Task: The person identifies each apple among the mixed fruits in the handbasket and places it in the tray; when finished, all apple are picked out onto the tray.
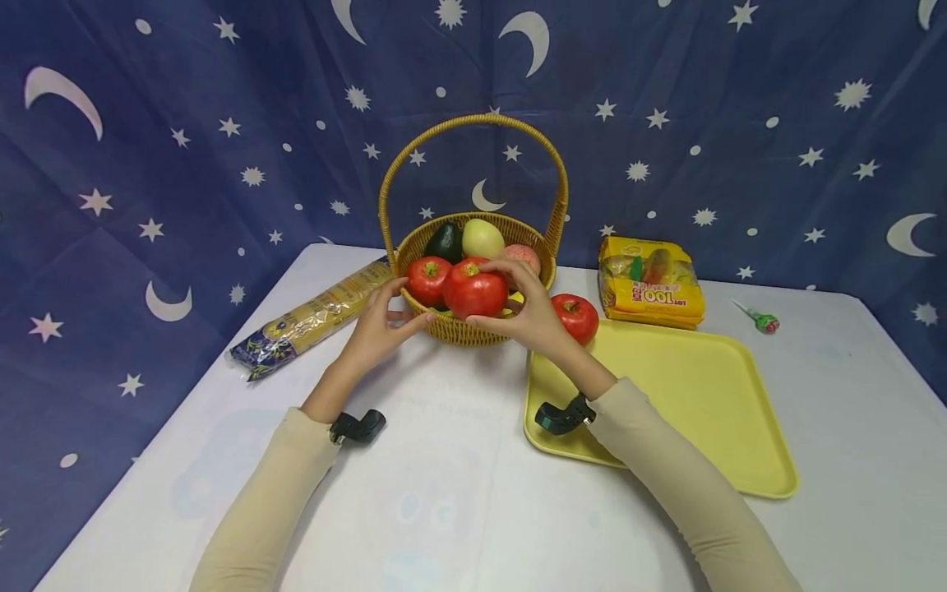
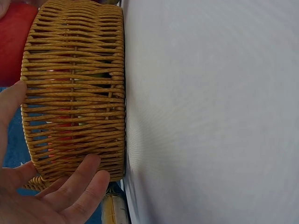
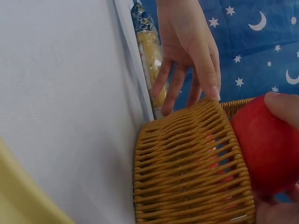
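Observation:
My right hand point(image 1: 528, 311) holds a red apple point(image 1: 473, 289) by its side, with the thumb below and fingers over the top. The apple is at the front rim of a wicker basket point(image 1: 473, 333) with a tall handle. At the basket's left side is my left hand point(image 1: 379, 329); its thumb touches the rim, and its other fingers point(image 2: 77, 186) extend loosely along the woven wall. Inside the basket lie another red apple point(image 1: 427, 278), a dark avocado point(image 1: 445, 242), a pale green fruit point(image 1: 483, 239) and a pinkish fruit point(image 1: 524, 255).
A yellow tray point(image 1: 666, 395) lies to the right, with a red apple point(image 1: 575, 319) at its back left corner. Behind it stands a yellow food package point(image 1: 651, 284). A wrapped lollipop point(image 1: 764, 319) is at far right, and a long pasta packet point(image 1: 318, 316) lies left.

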### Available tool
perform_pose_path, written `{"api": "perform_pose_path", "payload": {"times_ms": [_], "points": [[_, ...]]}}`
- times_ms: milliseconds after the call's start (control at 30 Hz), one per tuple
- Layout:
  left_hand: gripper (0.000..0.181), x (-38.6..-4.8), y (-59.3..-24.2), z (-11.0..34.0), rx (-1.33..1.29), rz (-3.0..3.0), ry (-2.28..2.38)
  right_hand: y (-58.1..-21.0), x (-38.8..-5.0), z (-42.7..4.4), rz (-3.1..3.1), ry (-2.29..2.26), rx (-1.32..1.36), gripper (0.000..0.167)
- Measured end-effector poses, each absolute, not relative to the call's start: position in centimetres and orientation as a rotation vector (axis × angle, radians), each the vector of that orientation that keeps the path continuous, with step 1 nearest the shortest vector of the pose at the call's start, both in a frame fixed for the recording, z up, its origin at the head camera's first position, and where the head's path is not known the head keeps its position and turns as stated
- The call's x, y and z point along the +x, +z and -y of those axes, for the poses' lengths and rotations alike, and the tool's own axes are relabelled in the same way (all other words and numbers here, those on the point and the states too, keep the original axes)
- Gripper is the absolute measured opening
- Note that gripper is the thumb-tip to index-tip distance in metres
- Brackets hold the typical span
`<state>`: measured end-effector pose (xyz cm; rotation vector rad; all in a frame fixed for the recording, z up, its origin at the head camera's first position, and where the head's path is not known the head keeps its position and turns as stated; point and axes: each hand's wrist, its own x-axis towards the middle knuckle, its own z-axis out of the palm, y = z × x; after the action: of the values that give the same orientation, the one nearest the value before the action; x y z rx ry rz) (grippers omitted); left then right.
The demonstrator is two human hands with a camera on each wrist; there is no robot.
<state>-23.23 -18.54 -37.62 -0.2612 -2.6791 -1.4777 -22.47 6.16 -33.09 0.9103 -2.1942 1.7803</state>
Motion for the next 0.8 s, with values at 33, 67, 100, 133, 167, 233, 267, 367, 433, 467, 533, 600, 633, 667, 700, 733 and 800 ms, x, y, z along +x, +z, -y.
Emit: {"api": "perform_pose_path", "payload": {"times_ms": [33, 67, 100, 133, 167, 233, 267, 367, 433, 467, 533, 600, 633, 667, 700, 733, 800], "points": [[0.078, -23.2, -37.6, 18.6, -0.263, 2.676, -1.479, -33.1, -22.4, -6.2, 2.189, 1.778, 0.916, 0.062], [0.078, -23.3, -37.6, 18.6, -0.262, 2.674, -1.481, -33.0, -22.3, -6.2, 2.185, 1.776, 0.923, 0.062], [0.078, -23.3, -37.6, 18.6, -0.262, 2.672, -1.480, -33.0, -22.2, -6.2, 2.185, 1.773, 0.929, 0.062], [0.078, -23.3, -37.6, 18.6, -0.262, 2.670, -1.480, -32.9, -22.2, -6.3, 2.186, 1.768, 0.936, 0.062], [0.077, -23.3, -37.6, 18.6, -0.261, 2.669, -1.481, -32.9, -22.1, -6.3, 2.188, 1.765, 0.941, 0.062], [0.077, -23.4, -37.6, 18.6, -0.261, 2.668, -1.483, -32.8, -21.9, -6.4, 2.191, 1.757, 0.955, 0.062], [0.077, -23.4, -37.6, 18.6, -0.261, 2.669, -1.482, -32.8, -21.8, -6.5, 2.194, 1.757, 0.959, 0.062], [0.078, -23.3, -37.6, 18.6, -0.260, 2.673, -1.481, -32.8, -21.6, -6.7, 2.196, 1.764, 0.970, 0.061], [0.078, -23.3, -37.6, 18.6, -0.260, 2.676, -1.476, -32.8, -21.5, -6.8, 2.192, 1.773, 0.978, 0.061], [0.078, -23.3, -37.6, 18.7, -0.261, 2.677, -1.473, -32.8, -21.5, -6.9, 2.190, 1.778, 0.980, 0.062], [0.078, -23.3, -37.6, 18.7, -0.263, 2.676, -1.469, -32.9, -21.5, -7.0, 2.181, 1.786, 0.987, 0.062], [0.078, -23.3, -37.6, 18.7, -0.266, 2.673, -1.469, -33.2, -21.5, -7.0, 2.169, 1.790, 0.994, 0.063], [0.078, -23.3, -37.6, 18.7, -0.267, 2.672, -1.470, -33.3, -21.6, -7.1, 2.163, 1.790, 0.997, 0.062], [0.078, -23.4, -37.7, 18.6, -0.268, 2.671, -1.470, -33.6, -21.8, -7.2, 2.154, 1.794, 1.001, 0.063], [0.078, -23.4, -37.7, 18.6, -0.268, 2.672, -1.469, -34.0, -21.9, -7.2, 2.144, 1.797, 1.003, 0.063], [0.078, -23.4, -37.7, 18.6, -0.267, 2.672, -1.468, -34.3, -22.1, -7.3, 2.138, 1.795, 1.004, 0.064], [0.078, -23.4, -37.7, 18.6, -0.264, 2.674, -1.462, -34.9, -22.4, -7.5, 2.125, 1.803, 1.006, 0.064]]}}
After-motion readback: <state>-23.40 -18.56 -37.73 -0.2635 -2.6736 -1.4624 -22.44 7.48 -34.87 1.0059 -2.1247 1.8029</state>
